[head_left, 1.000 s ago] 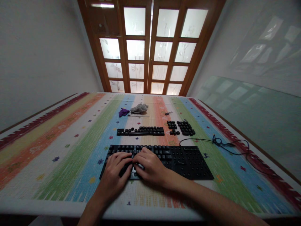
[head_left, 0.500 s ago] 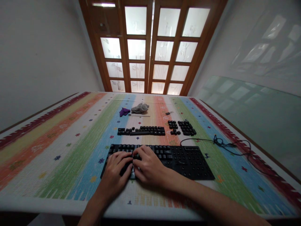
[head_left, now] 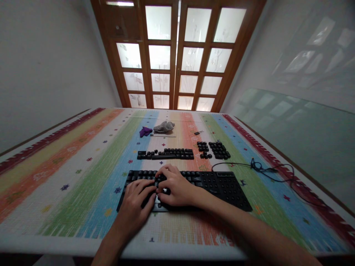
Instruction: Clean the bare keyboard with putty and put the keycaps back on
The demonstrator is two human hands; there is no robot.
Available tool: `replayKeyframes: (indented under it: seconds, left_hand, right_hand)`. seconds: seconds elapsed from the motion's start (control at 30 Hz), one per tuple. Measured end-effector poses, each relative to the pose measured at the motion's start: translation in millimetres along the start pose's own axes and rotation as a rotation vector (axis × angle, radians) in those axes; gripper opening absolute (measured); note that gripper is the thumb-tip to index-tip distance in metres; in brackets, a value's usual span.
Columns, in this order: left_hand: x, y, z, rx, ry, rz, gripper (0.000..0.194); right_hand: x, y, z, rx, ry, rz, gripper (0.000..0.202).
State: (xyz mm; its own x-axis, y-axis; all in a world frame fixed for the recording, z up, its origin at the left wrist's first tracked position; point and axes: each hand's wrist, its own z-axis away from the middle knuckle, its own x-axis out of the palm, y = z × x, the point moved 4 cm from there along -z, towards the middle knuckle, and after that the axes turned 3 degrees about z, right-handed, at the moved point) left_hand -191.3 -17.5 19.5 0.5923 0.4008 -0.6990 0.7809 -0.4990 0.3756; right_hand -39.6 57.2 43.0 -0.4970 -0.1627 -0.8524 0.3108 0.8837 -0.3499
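A black keyboard (head_left: 222,192) lies in front of me; its right-hand block lacks many keycaps and shows bare key posts. My left hand (head_left: 136,195) rests palm down over the keyboard's left part, fingers stretched out and slightly spread. Beside it, my right hand (head_left: 173,186) bends over the keyboard's left-middle keys. Its index finger reaches forward over the keys, while the thumb and another finger curl close together near my left fingertips. Whatever sits between them is too small to make out. A small bright patch shows between the right fingers.
Beyond the keyboard, loose keycaps (head_left: 177,152) stand in rows, with another group of keycaps (head_left: 219,150) to the right. A purple cloth (head_left: 145,131), grey cloth (head_left: 164,127), thin stick (head_left: 163,136) and small dark tool (head_left: 197,133) lie farther back. A cable (head_left: 260,169) coils at right.
My right hand has shifted slightly forward and lifted, with its index finger reaching farther over the keys. My left hand stays nearly in place on the keyboard.
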Motion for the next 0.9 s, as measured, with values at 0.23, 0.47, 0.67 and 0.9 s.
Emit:
replayKeyframes:
  seconds: [0.23, 0.47, 0.67, 0.9]
  left_hand:
    - [1.7, 4, 2, 0.106, -0.011, 0.031, 0.029]
    - [4.5, 4, 2, 0.152, -0.046, 0.044, 0.034]
    - [3.8, 5, -1, 0.148, -0.085, 0.025, 0.031]
    - [4.1, 7, -2, 0.191, -0.08, -0.001, 0.028]
  right_hand:
    - [-19, 50, -28, 0.104, 0.006, 0.03, 0.011]
    - [-27, 108, -63, 0.415, 0.001, 0.259, 0.019]
    - [-24, 121, -79, 0.451, -0.021, 0.258, 0.022]
    - [-19, 128, -84, 0.47, -0.085, 0.236, 0.022]
